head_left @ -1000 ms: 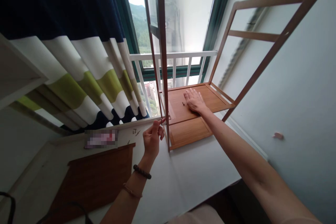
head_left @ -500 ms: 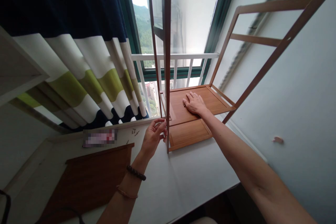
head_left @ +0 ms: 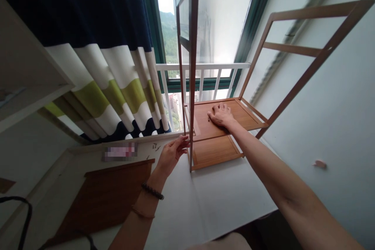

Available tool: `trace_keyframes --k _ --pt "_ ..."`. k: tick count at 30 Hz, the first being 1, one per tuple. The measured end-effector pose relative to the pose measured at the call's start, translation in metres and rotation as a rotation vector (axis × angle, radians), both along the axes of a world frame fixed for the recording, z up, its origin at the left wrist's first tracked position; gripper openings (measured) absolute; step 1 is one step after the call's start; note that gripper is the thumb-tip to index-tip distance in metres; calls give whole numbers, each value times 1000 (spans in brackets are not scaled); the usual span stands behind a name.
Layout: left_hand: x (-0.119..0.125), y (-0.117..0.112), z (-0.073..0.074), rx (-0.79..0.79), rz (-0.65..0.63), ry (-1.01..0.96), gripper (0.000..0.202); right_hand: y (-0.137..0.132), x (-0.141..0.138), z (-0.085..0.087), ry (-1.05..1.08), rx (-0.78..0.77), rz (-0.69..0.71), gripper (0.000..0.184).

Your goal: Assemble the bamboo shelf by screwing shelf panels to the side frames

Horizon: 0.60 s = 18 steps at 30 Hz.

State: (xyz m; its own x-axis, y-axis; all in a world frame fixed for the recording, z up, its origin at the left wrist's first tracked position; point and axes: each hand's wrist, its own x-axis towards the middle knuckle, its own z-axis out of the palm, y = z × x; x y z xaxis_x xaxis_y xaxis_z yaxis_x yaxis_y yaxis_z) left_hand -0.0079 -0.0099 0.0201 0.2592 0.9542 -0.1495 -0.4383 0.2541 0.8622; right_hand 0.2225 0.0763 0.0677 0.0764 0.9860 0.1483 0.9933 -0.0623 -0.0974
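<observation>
A brown wooden shelf rack stands on the white surface, with tall posts and two shelf boards. My left hand (head_left: 172, 153) is beside the rack's left front post (head_left: 192, 86), its thumb and fingers pinched together at the post's outer side. Whatever lies between those fingertips is too small or hidden to name. On the upper shelf board (head_left: 240, 110) rests my right hand (head_left: 222, 115), fingers apart and slightly bent. A tiny dark piece (head_left: 208, 119) shows by its thumb. Below is the lower shelf board (head_left: 215, 150).
A loose brown wooden panel (head_left: 108, 195) lies at left on the white surface (head_left: 225, 191). Several small screws (head_left: 156, 147) and a blurred packet (head_left: 120, 151) are behind it. Striped curtains (head_left: 117, 70), a white railing (head_left: 205, 66) and a wall (head_left: 336, 113) surround the rack.
The view has shifted, so the scene sits slightly further right. My left fingers have closed more tightly beside the post. My right fingers have bent a little on the upper board.
</observation>
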Motion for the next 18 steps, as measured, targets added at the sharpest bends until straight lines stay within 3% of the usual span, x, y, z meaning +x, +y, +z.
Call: trace_keyframes --k 6,14,16,18 --pt "3 7 3 78 162 47 43 2 3 -7 70 46 -29 54" --pt "6 1 6 303 292 194 22 4 5 -11 119 54 -1 51" --pt "6 -8 5 361 287 212 16 4 5 -10 116 50 -9 51" --pt "5 -18 2 362 202 170 13 4 5 -10 115 48 -10 51"
